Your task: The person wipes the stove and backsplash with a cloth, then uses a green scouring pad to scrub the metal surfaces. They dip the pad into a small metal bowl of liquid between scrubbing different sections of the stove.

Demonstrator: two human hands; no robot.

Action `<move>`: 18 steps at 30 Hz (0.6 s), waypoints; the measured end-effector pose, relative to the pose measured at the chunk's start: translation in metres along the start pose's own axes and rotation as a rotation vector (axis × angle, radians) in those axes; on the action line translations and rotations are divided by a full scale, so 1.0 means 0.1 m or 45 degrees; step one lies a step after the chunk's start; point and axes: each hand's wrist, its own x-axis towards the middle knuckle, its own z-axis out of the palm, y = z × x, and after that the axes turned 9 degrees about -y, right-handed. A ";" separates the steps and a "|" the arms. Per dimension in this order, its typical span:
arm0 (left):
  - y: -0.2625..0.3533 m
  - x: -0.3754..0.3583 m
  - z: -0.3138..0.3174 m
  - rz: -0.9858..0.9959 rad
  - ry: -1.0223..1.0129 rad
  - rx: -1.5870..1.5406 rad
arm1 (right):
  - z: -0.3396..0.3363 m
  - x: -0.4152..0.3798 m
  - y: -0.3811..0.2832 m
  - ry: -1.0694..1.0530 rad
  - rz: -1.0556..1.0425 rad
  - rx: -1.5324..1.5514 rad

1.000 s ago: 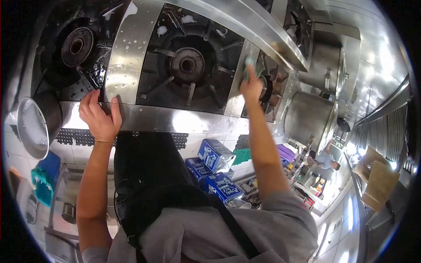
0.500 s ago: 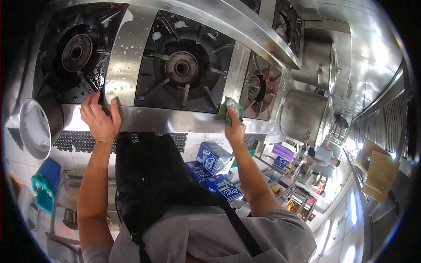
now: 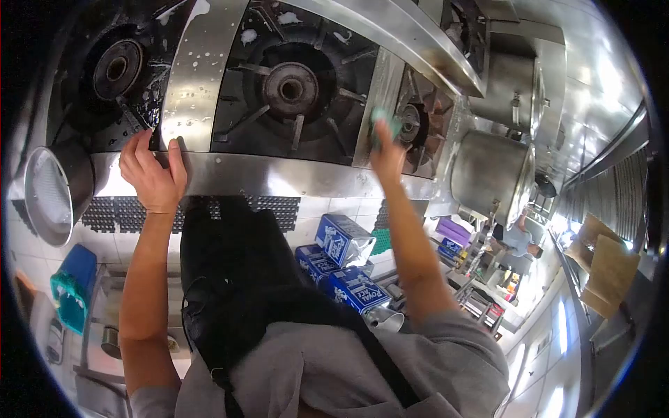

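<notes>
My left hand (image 3: pixel 153 171) rests on the front edge of the steel stove (image 3: pixel 261 175), its fingers apart and nothing in it. Its fingertips reach the corner of the left burner (image 3: pixel 117 68). Farther right, my right hand (image 3: pixel 389 157) grips a green cloth (image 3: pixel 385 125), blurred by motion, on the steel strip between the middle burner (image 3: pixel 290 85) and the right burner (image 3: pixel 411 125). White foam spots and water drops lie on the burners and on the steel between them.
A metal pot (image 3: pixel 59 195) with whitish liquid stands at the stove's left end. Large steel pots (image 3: pixel 488 171) are at the right. Blue boxes (image 3: pixel 355 289) and a teal basket (image 3: pixel 68 299) sit below. Another person (image 3: pixel 519 240) is in the background at the right.
My right hand has moved with the green cloth away from my body, from the stove's front edge up along the steel strip. My left hand stays on the edge. The view has shifted slightly.
</notes>
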 end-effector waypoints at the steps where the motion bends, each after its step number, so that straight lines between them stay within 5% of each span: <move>1: 0.00 0.00 0.00 -0.006 -0.006 0.003 | 0.05 -0.42 -0.12 -0.084 0.023 -0.064; 3: -0.01 0.00 -0.02 -0.029 0.004 0.023 | 0.02 -0.92 -0.46 -0.098 -0.073 -0.132; 6: -0.01 0.01 -0.02 0.002 0.005 0.022 | 0.07 -0.52 -0.33 -0.130 -0.026 -0.077; 10: 0.01 0.02 0.00 -0.009 0.004 0.057 | -0.15 1.11 -0.11 0.086 -0.058 0.121; 12: 0.02 -0.01 -0.01 -0.008 -0.001 0.062 | -0.40 1.46 -0.15 -0.056 0.076 0.027; 15: 0.02 -0.01 -0.02 -0.009 -0.001 0.058 | -0.18 1.14 -0.02 0.068 -0.077 0.011; 16: 0.01 -0.03 -0.04 -0.013 -0.003 0.052 | -0.20 0.88 -0.19 -0.114 0.096 -0.073; 18: 0.02 0.00 -0.04 -0.021 0.011 0.033 | 0.06 -0.17 -0.42 -0.055 -0.040 -0.195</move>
